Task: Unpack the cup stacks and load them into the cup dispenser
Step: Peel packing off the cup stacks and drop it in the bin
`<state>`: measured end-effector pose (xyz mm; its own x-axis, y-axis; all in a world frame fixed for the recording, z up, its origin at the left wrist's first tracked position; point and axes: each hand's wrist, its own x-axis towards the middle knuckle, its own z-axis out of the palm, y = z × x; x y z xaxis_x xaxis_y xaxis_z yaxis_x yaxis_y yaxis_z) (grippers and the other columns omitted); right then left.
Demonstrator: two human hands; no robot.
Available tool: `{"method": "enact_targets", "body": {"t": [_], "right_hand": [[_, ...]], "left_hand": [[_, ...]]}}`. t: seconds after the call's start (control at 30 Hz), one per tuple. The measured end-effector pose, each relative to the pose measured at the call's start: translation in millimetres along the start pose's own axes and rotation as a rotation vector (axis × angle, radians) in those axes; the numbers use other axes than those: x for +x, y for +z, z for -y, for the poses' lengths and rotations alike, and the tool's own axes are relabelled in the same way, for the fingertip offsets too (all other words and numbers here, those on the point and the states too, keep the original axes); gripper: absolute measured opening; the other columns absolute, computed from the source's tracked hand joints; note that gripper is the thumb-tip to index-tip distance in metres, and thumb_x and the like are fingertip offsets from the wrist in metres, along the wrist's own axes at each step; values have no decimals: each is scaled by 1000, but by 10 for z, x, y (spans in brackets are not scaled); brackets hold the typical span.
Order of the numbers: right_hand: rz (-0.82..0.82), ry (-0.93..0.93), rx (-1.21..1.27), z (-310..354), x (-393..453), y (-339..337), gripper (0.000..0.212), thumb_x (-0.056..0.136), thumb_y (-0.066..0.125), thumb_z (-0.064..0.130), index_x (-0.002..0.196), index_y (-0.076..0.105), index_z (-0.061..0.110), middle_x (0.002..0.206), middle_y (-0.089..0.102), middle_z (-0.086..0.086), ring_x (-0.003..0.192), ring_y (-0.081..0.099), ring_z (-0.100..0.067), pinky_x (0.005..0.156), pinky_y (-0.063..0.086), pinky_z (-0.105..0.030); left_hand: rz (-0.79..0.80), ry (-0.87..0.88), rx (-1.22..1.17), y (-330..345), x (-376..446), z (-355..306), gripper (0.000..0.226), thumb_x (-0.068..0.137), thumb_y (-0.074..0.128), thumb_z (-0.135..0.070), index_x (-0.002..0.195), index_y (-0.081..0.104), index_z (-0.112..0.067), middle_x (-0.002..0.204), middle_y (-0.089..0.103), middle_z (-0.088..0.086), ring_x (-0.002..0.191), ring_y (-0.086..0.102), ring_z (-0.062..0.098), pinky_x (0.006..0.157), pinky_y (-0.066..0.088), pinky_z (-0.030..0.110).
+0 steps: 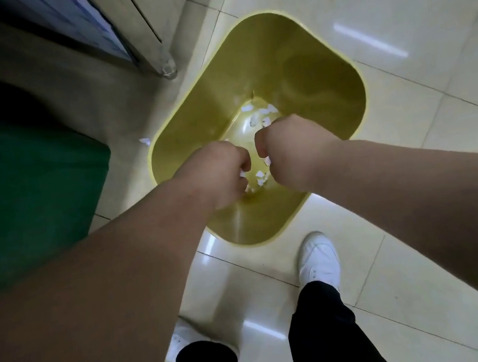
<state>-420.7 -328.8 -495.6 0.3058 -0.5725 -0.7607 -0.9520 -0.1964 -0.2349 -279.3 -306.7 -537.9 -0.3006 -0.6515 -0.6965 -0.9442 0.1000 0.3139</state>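
Both hands, left (221,172) and right (289,150), hang clenched over the yellow bin (310,83) on the floor, pinching white paper scraps (260,177), light and flimsy I judge, while no cups or dispenser show.

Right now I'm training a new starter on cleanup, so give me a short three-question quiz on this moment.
1. True or false: both hands are held over the yellow bin.
2. What lies at the bottom of the bin?
3. Where is a stray scrap: A) on a shoe, B) on the floor left of the bin, C) on the green surface?

Key:
1. True: left hand, right hand.
2. Small white scraps.
3. B.
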Motion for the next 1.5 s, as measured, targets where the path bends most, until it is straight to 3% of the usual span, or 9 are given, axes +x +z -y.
{"method": "enact_targets", "body": {"t": [0.13,0.23,0.47,0.6,0.7,0.9,1.1,1.2,1.5], "right_hand": [[58,32,-23,-57,297,104,38,87,50,4,123,53,14,102,53,-6,83,44,-21,66,38,-28],[85,30,-76,-102,501,181,30,87,52,6,116,56,13,105,59,-6,84,47,-22,67,40,-27],[7,37,-69,-259,735,316,27,87,59,13,114,60,17,107,63,-3,96,55,-21,66,41,-27],[8,59,20,-303,771,304,25,86,57,11,110,62,15,102,64,-4,90,59,-22,56,39,-24],[41,61,11,-294,765,275,26,86,57,13,111,63,17,103,65,-4,94,63,-23,63,47,-25],[105,49,-47,-257,650,181,30,86,56,16,115,64,17,107,67,-4,99,64,-22,74,51,-28],[142,22,-114,-196,364,-81,32,89,53,21,119,62,15,115,65,-6,104,63,-25,83,53,-31],[135,22,-125,-154,119,-285,33,91,51,26,120,61,14,118,64,-7,107,60,-27,88,53,-33],[69,11,-172,240,-1011,-1262,35,89,50,29,119,61,16,115,65,-6,107,60,-29,91,52,-36]], "left_hand": [[59,-42,5,202,210,81,29,86,55,-19,112,65,-27,115,60,1,105,59,24,83,52,35],[65,-56,-1,321,297,107,32,86,54,-16,114,65,-27,116,60,2,102,60,25,76,47,30],[42,-69,-25,411,440,163,29,89,54,-19,114,64,-28,111,56,-2,100,58,23,79,53,36],[35,-74,-40,372,482,199,31,90,53,-20,118,62,-29,128,54,2,108,56,22,81,51,34],[55,-83,-19,317,467,193,31,91,54,-23,121,61,-27,139,49,3,121,51,19,84,48,31],[180,-96,63,233,334,113,32,92,53,-34,123,58,-29,119,59,-2,106,58,23,79,48,31],[183,-89,92,-103,96,38,33,94,50,-35,125,57,-27,120,61,-1,110,56,23,86,48,31],[184,-86,125,-386,-121,-41,34,95,48,-35,127,56,-25,119,59,0,112,55,24,81,45,30],[177,-51,207,-1541,-1304,-312,38,94,50,-38,129,55,-26,121,62,2,115,55,26,94,46,35]]}}
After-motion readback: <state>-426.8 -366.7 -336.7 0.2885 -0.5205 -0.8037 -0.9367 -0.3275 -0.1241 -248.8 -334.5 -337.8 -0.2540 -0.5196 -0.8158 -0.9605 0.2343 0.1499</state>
